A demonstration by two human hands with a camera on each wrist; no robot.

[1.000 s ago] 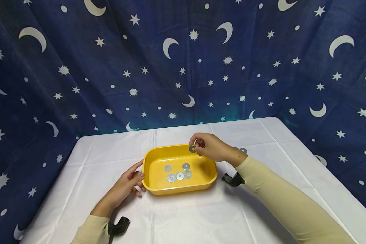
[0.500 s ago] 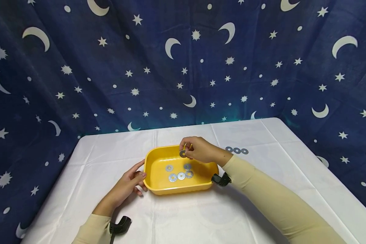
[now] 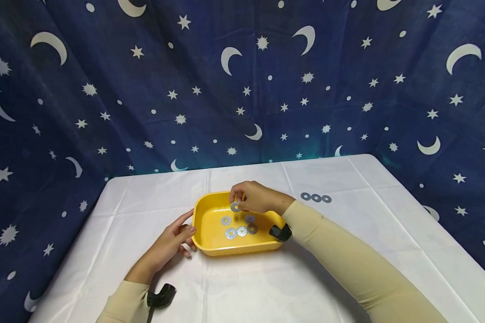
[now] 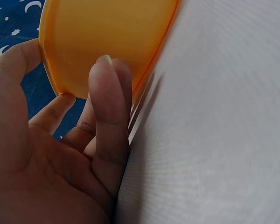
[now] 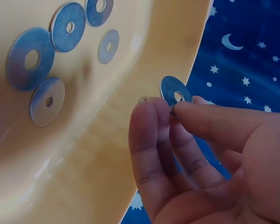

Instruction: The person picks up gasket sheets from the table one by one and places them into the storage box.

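Observation:
A yellow plastic tray (image 3: 242,251) rests on the table, with several flat metal washers (image 3: 228,234) lying on its floor. My left hand (image 3: 165,244) grips the tray's left end, thumb at the rim and fingers against the outer wall; the left wrist view shows fingertips on the yellow wall (image 4: 102,32). Above the tray's far half, my right hand (image 3: 258,197) pinches one washer (image 5: 168,86) between thumb and fingers. That washer is held on edge, tilted, apart from the others. The right hand hides part of the tray's back rim.
Three more washers (image 3: 316,198) form a row on the white tablecloth (image 3: 266,287), right of the tray. A dark blue curtain (image 3: 202,139) with moons and stars hangs behind the table. Black wrist cameras (image 3: 280,233) sit at both cuffs.
My right hand has moved left over the tray with the pinched washer, uncovering the three washers on the table. The left hand keeps its grip on the tray.

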